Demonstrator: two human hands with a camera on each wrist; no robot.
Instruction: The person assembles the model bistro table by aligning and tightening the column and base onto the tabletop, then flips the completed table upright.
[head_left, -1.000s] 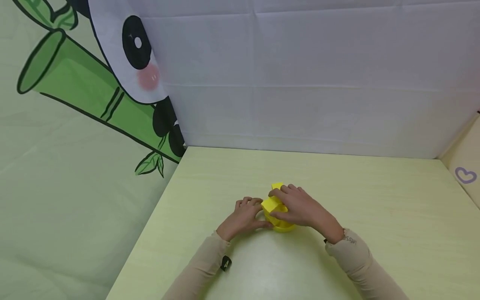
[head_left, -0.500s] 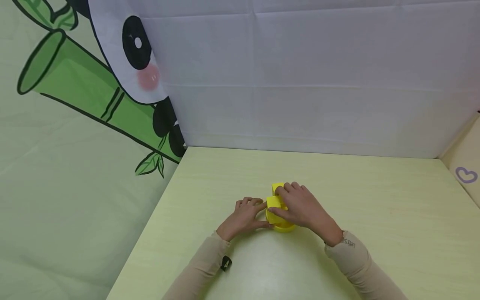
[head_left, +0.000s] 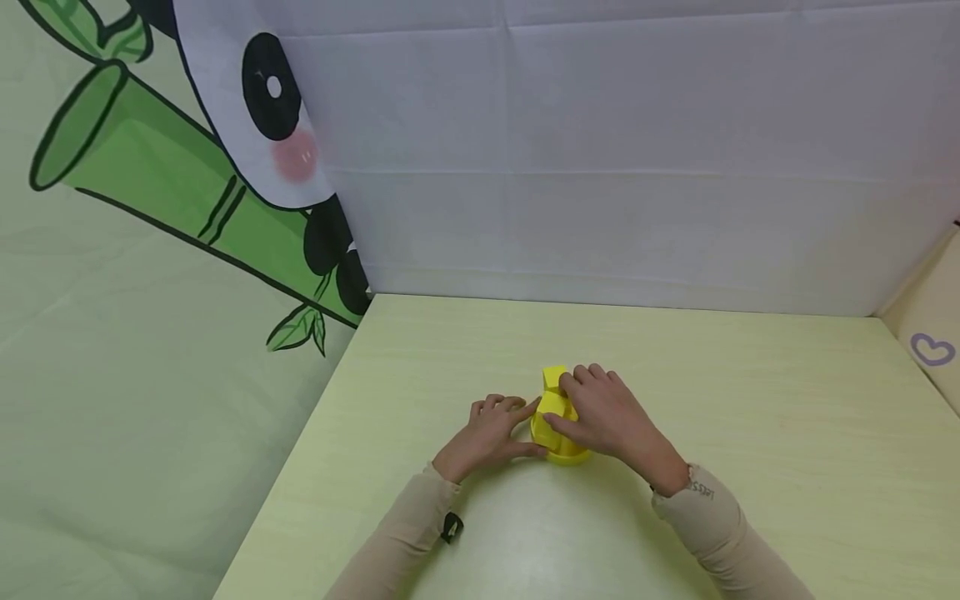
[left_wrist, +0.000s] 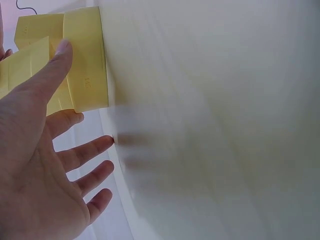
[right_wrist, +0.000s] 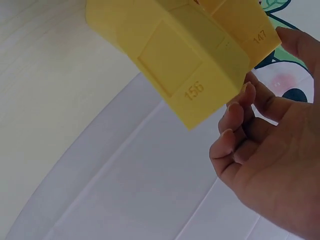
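Observation:
A yellow round base stands on the table with angular yellow plastic pieces standing up from it. My left hand steadies the base's left side between thumb and index finger; the other fingers are spread, as the left wrist view shows. With thumb and index finger, my right hand pinches a yellow block marked 147, tilted at the near side of the assembly. Beside it rises a taller yellow block marked 156, touching or very close to it. How the pinched block meets the base is partly hidden by my fingers.
The pale wooden table extends around the hands. A white cloth hangs behind its far edge, and a printed green cloth covers the left side. A pale panel with a purple heart borders the right.
My right hand has shifted slightly right while turning the pinched yellow block, which now sits closer in against the other pieces. The left hand stays nearly in place at the base.

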